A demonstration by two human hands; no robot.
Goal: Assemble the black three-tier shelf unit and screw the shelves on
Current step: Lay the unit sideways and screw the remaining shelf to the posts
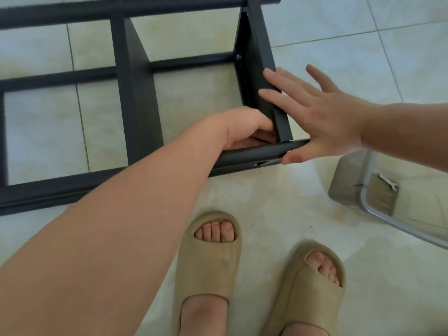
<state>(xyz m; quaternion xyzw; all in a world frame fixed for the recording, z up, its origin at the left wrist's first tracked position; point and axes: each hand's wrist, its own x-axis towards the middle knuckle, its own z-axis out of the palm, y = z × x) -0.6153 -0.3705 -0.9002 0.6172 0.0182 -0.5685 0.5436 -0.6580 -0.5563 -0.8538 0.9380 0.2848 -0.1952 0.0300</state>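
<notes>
The single view comes from the person's head and looks steeply down at the tiled floor (327, 27). It is near: the left hand (244, 128) and right hand (324, 117) are in the middle, the slippers (211, 258) at the bottom.

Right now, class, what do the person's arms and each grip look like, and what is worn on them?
The left forearm and right forearm are bare; no sleeve shows. The left grip and right grip are bare hands: no gloves, no watch or wristband, and no rings on the fingers that show. No markings are visible.
</notes>
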